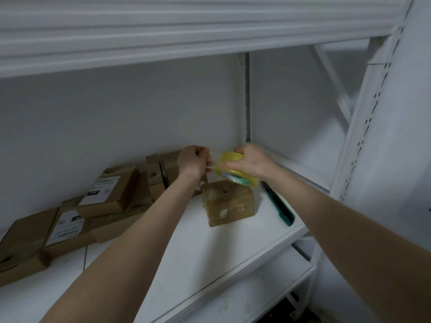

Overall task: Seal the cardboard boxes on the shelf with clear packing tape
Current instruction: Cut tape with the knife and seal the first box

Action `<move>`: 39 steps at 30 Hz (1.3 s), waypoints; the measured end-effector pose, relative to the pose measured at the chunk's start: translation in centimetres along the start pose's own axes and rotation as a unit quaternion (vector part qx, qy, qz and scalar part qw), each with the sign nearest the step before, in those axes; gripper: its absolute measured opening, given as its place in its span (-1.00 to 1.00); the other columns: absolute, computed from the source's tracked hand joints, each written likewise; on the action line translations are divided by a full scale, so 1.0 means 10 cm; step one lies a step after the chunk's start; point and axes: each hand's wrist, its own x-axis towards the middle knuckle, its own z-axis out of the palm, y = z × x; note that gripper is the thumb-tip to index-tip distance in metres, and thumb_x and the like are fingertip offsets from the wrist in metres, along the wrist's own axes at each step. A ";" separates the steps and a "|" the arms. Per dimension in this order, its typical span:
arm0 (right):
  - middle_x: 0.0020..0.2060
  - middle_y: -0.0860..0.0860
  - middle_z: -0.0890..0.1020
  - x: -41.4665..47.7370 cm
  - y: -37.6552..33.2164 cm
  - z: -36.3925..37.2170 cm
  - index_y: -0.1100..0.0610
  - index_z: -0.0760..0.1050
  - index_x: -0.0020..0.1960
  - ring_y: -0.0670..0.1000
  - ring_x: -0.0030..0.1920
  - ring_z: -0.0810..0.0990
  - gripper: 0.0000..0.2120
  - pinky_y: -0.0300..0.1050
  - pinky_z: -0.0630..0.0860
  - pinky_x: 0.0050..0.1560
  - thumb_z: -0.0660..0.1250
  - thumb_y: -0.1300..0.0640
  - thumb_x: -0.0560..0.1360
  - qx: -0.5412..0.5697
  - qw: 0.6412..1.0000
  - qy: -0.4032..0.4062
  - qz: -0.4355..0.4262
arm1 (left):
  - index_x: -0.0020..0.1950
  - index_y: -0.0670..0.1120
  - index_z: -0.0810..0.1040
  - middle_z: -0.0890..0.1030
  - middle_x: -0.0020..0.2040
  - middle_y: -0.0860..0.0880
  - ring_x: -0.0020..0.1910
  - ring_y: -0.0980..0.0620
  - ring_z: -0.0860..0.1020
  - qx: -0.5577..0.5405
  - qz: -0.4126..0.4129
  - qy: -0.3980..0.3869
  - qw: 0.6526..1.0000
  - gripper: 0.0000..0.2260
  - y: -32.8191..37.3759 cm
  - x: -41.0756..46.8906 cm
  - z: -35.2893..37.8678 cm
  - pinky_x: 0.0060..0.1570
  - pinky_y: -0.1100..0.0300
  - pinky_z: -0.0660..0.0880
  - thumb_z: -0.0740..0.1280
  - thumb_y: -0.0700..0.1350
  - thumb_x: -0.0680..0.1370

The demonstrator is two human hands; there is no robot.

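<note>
Small taped box (pixel 227 202) sits closed on the white shelf (pixel 210 252), contents not visible, clear tape already glossy over its top and sides. Just above it, the right hand (pixel 250 160) has its grip clamped around the yellowish tape roll (pixel 229 172). The left hand (pixel 193 163), above-left of the box, has its grip pinched on the tape's loose end. Green cutter (pixel 279 206) lies just right of the box. Labelled cardboard boxes (pixel 109 192) piled left of it, all closed; two upright boxes (pixel 161 173) behind-left.
</note>
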 end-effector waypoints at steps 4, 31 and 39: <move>0.11 0.10 0.59 0.00 -0.03 -0.17 0.15 0.53 0.26 0.14 0.15 0.56 -0.29 -0.16 0.37 -0.08 0.34 -0.39 0.38 -0.049 0.999 0.008 0.019 | -0.08 -0.17 0.51 0.56 -0.30 -0.01 -0.52 0.24 0.54 -0.020 0.008 -0.005 1.000 -0.88 0.10 0.02 -0.01 -0.48 0.39 0.47 0.24 -0.18 0.63; -0.25 0.10 0.56 -0.02 0.32 -0.36 0.21 0.56 -0.14 0.05 -0.23 0.54 -0.52 -0.11 0.41 -0.21 0.44 -0.24 0.39 0.054 0.993 -0.085 0.065 | -0.34 -0.16 0.48 0.46 -0.44 -0.10 -0.58 0.11 0.34 -0.022 -0.017 0.013 1.000 -0.72 -0.26 0.12 -0.16 -0.53 0.31 0.29 0.27 -0.24 0.59; -0.23 0.09 0.62 -0.03 0.40 -0.46 0.18 0.55 -0.15 0.07 -0.22 0.61 -0.54 -0.12 0.49 -0.18 0.40 -0.26 0.42 0.086 0.989 -0.082 0.084 | -0.21 -0.19 0.47 0.45 -0.35 -0.11 -0.63 0.21 0.32 -0.100 -0.027 -0.051 0.993 -0.83 -0.17 0.08 -0.22 -0.59 0.40 0.25 0.28 -0.27 0.59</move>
